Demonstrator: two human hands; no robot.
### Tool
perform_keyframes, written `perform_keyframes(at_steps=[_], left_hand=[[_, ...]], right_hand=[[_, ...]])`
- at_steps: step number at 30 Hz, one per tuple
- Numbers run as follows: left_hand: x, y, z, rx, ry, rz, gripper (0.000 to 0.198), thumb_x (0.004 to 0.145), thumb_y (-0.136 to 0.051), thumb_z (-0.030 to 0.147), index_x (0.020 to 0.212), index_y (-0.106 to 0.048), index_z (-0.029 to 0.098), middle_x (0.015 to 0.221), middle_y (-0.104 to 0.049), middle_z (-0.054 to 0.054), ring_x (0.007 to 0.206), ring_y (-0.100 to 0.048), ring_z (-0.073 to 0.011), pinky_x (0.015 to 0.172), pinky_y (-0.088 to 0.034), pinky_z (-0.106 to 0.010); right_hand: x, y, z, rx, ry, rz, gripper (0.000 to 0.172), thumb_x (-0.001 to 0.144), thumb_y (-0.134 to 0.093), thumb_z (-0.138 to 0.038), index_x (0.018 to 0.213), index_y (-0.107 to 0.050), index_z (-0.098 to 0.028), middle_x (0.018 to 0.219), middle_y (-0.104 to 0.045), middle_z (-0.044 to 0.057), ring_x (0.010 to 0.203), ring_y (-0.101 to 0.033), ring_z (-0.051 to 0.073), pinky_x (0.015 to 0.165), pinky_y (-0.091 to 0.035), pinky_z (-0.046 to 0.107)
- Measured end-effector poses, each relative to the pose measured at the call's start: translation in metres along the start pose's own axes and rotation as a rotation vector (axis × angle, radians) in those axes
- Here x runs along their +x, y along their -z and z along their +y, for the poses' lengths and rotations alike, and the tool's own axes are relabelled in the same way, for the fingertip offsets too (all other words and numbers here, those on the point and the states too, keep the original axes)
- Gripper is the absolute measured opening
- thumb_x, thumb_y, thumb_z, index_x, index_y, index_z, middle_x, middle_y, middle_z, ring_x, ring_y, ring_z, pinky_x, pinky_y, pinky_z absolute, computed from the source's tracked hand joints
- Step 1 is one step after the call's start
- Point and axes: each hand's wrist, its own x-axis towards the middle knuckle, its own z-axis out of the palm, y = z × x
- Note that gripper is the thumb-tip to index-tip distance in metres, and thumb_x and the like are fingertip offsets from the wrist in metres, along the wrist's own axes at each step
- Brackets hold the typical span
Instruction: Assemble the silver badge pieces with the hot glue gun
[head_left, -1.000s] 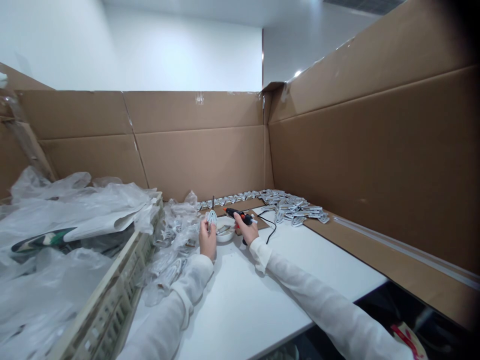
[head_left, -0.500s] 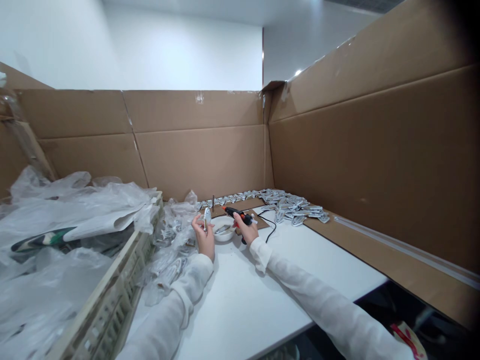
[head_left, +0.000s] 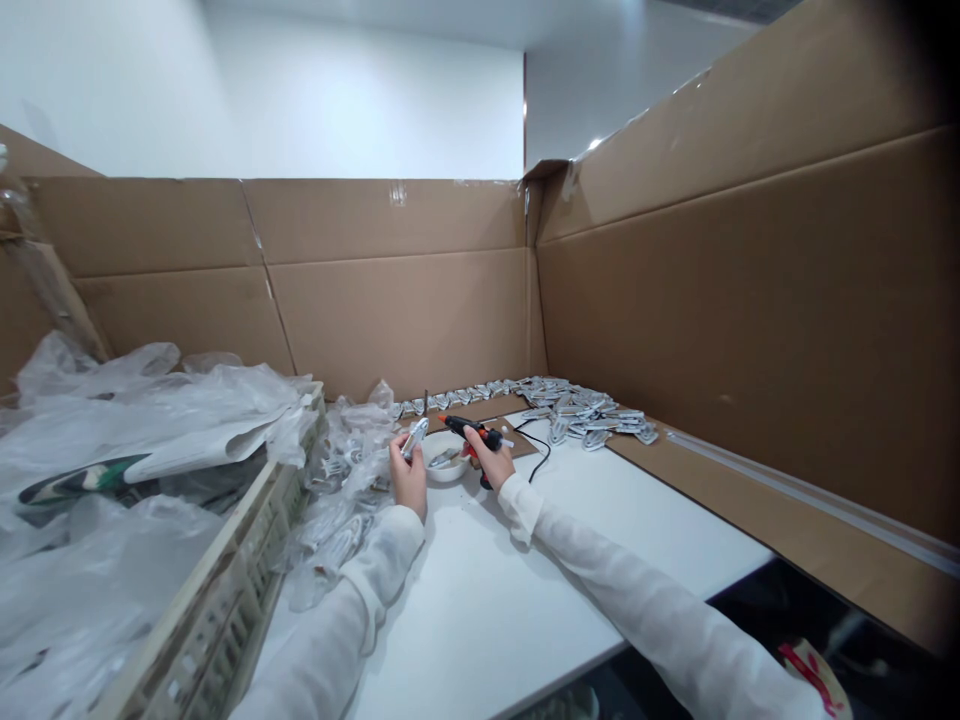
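Observation:
A small silvery-white elongated piece (head_left: pixel 415 436) is pinched upright and tilted in the fingers of my left hand (head_left: pixel 409 481). My right hand (head_left: pixel 489 460) is wrapped round a black glue gun (head_left: pixel 470 432) whose orange tip points left, close to the piece; I cannot tell whether they touch. Between my hands stands a white bowl (head_left: pixel 448 471) with some small pieces in it. From the glue gun's side a black cord (head_left: pixel 546 455) curls over the white table (head_left: pixel 480 590).
At left, a pale plastic crate (head_left: pixel 225 590) holds crumpled clear plastic (head_left: pixel 135 570). Bagged pieces (head_left: pixel 341 530) lie beside it. A heap of similar silvery pieces (head_left: pixel 581 408) sits at the back right, with a row of them (head_left: pixel 465 395) behind the bowl. Cardboard walls (head_left: pixel 397 290) enclose the table.
My left hand has turned the piece from upright to leaning right. The glue gun has shifted slightly left, its tip now nearer the piece.

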Motion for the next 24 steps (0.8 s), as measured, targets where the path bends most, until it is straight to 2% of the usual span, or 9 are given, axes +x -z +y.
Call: perform_keyframes(at_steps=[3, 6, 13, 18, 24], left_hand=[[-0.001, -0.001, 0.002, -0.086, 0.027, -0.02, 0.025, 0.076, -0.051, 0.032, 0.096, -0.042, 0.02, 0.097, -0.054, -0.006, 0.089, -0.053, -0.016, 0.081, -0.04, -0.028], [-0.002, -0.002, 0.004, -0.186, 0.029, -0.047, 0.032, 0.075, -0.052, 0.031, 0.102, -0.037, 0.021, 0.098, -0.055, -0.006, 0.089, -0.055, -0.016, 0.082, -0.041, -0.029], [-0.004, 0.002, 0.007, -0.204, 0.15, -0.047, 0.036, 0.075, -0.048, 0.024, 0.106, -0.03, 0.023, 0.093, -0.053, -0.004, 0.08, -0.056, -0.0157, 0.08, -0.042, -0.032], [-0.006, 0.004, 0.017, -0.189, 0.204, -0.088, 0.032, 0.072, -0.047, 0.019, 0.102, -0.036, 0.021, 0.086, -0.054, -0.003, 0.074, -0.055, -0.0146, 0.075, -0.043, -0.029], [-0.006, 0.0, 0.019, -0.125, 0.17, -0.15, 0.028, 0.072, -0.044, 0.017, 0.099, -0.048, 0.017, 0.096, -0.056, -0.007, 0.085, -0.054, -0.0162, 0.078, -0.042, -0.029]], right_hand=[[0.0, 0.0, 0.001, 0.003, 0.016, 0.002, 0.048, 0.07, -0.049, -0.06, 0.056, -0.06, -0.016, 0.06, -0.062, 0.006, 0.063, -0.055, 0.018, 0.067, -0.038, 0.028], [-0.001, -0.001, 0.002, -0.007, 0.026, -0.002, 0.049, 0.069, -0.048, -0.061, 0.055, -0.06, -0.016, 0.06, -0.062, 0.005, 0.063, -0.055, 0.018, 0.066, -0.038, 0.028], [-0.001, -0.001, 0.004, 0.003, -0.002, -0.082, 0.049, 0.069, -0.047, -0.062, 0.058, -0.062, -0.016, 0.061, -0.063, 0.005, 0.069, -0.057, 0.02, 0.073, -0.039, 0.029], [0.001, -0.001, 0.008, 0.001, -0.057, -0.153, 0.049, 0.066, -0.05, -0.063, 0.065, -0.064, -0.016, 0.067, -0.065, 0.006, 0.078, -0.057, 0.021, 0.08, -0.038, 0.03], [0.008, 0.005, 0.008, -0.065, -0.135, -0.22, 0.049, 0.068, -0.048, -0.063, 0.057, -0.059, -0.017, 0.056, -0.06, 0.005, 0.066, -0.057, 0.02, 0.077, -0.04, 0.031]])
